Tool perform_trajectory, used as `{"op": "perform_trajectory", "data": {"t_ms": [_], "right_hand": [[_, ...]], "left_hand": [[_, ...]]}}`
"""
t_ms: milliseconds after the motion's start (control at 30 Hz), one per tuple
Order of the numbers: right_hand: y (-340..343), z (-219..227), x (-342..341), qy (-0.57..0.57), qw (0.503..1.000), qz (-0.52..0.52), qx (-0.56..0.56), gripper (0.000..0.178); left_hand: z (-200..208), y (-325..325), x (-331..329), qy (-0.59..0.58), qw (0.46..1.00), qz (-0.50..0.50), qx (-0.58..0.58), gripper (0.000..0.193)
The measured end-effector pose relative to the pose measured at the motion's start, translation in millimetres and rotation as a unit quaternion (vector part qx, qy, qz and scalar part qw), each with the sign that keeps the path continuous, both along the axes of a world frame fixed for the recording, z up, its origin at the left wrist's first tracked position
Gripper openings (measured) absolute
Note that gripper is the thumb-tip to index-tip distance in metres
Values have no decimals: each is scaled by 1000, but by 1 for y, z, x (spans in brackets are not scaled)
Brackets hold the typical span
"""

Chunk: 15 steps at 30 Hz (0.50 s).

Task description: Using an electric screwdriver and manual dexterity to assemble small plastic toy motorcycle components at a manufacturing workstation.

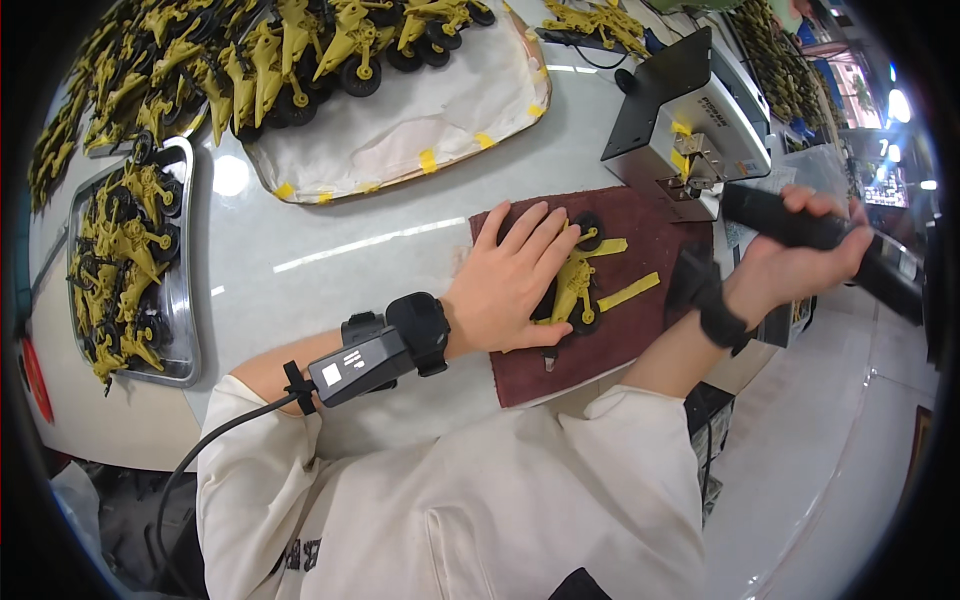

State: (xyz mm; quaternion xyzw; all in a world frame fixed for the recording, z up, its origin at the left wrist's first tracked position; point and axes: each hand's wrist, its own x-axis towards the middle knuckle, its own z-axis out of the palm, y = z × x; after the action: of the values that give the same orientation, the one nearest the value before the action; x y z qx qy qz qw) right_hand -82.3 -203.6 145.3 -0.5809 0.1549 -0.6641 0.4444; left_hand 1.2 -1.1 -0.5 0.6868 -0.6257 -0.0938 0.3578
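My left hand [512, 280] lies flat with its fingers spread over a yellow toy motorbike body with black wheels [574, 286]. Its palm hides part of the toy, which rests on a dark red mat [650, 325]. Yellow strips lie beside it on the mat. In my right hand [800, 268], the fingers wrap round a black, cylindrical electric screwdriver [775, 214], slightly blurred. The tool's front end is at the metal outlet of a white and black box, which looks like a screw feeder [725, 125].
At the far left a metal tray [190, 320] holds several yellow toys with black wheels. Behind my left hand stands a white-lined tray [380, 160] edged with yellow tape, with many more toys piled at its back. Another yellow piece [600, 22] lies behind the box.
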Motion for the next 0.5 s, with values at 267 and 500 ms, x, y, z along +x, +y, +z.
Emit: {"op": "perform_trajectory", "data": {"t_ms": [267,500], "right_hand": [[-22,-5,29,44,999,-13,25,31],[34,-29,-4,107,974,190,57,41]], "left_hand": [[3,1,1,-3,1000,-2,12,92],[1,2,0,17,1000,4,-7,95]]}}
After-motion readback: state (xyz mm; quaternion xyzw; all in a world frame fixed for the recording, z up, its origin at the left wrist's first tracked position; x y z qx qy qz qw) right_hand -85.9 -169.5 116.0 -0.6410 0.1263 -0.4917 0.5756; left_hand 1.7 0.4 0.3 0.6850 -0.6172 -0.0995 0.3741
